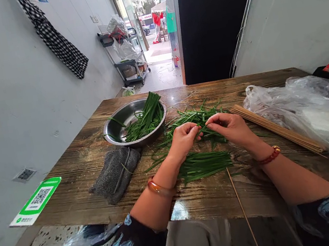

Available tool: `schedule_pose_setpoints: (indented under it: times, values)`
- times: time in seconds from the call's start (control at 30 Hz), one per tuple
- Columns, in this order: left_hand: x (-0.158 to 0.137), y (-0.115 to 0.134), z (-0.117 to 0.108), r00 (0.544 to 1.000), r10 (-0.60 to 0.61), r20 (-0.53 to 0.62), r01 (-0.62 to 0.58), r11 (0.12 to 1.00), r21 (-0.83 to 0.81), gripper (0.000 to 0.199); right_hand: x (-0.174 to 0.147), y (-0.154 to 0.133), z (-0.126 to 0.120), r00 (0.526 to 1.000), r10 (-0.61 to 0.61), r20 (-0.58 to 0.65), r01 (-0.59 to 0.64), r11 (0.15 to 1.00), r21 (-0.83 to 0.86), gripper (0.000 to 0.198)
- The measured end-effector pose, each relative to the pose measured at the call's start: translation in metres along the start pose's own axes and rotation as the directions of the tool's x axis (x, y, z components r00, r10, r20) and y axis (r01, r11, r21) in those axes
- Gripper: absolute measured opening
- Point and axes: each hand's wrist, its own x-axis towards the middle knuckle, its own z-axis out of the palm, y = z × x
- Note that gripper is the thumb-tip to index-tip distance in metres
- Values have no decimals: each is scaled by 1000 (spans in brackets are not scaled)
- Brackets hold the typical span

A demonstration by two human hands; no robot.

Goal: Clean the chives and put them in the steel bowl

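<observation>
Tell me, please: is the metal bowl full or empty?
Partly full: green leaves lie in the metal bowl, while its bare inside shows on the left.

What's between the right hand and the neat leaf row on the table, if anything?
Nothing visible stands between the right hand and the neat leaf row. The left forearm overlaps only the row's left end in view.

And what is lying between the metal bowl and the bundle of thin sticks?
In the head view, a loose heap of green leaves lies between the metal bowl and the bundle of thin sticks.
</observation>
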Motion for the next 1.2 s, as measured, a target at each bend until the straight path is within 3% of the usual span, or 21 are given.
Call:
schedule_pose_setpoints:
  times: [0.1, 0.2, 0.4, 0.5, 0.7, 0.93, 1.2]
  values:
    - [2, -4, 0, 999, 25, -20, -26, 1000, -13, 12, -1, -3, 1, 997, 2, 83, -3, 1000, 9, 20]
    - [2, -7, 0, 998, 63, -12, -63, 998, 20, 13, -1, -3, 3, 997, 4, 83, -1, 1000, -31, 21]
    - [4, -2, -7, 953, 270, -140, -216, 925, 313, 13, 0, 6, 3, 999, 38, -6, -39, 991, -128, 20]
    - [3, 5, -7, 929, 339, -146, -257, 879, 401, 7, 0, 9, 3, 998, 59, -16, -61, 989, -133, 22]
    - [-3, 7, 1, 950, 312, -18, -273, 858, 436, 5, 0, 7, 7, 993, 119, -24, -120, 992, -32, 27]
    - [-2, 4, 0, 932, 363, 5, -317, 806, 500, 9, -1, 3, 9, 988, 151, 34, -154, 981, 114, 29]
    - [-2, 5, 2, 964, 266, 9, -239, 852, 466, 8, -1, 4, 8, 991, 122, 56, -128, 986, 110, 32]
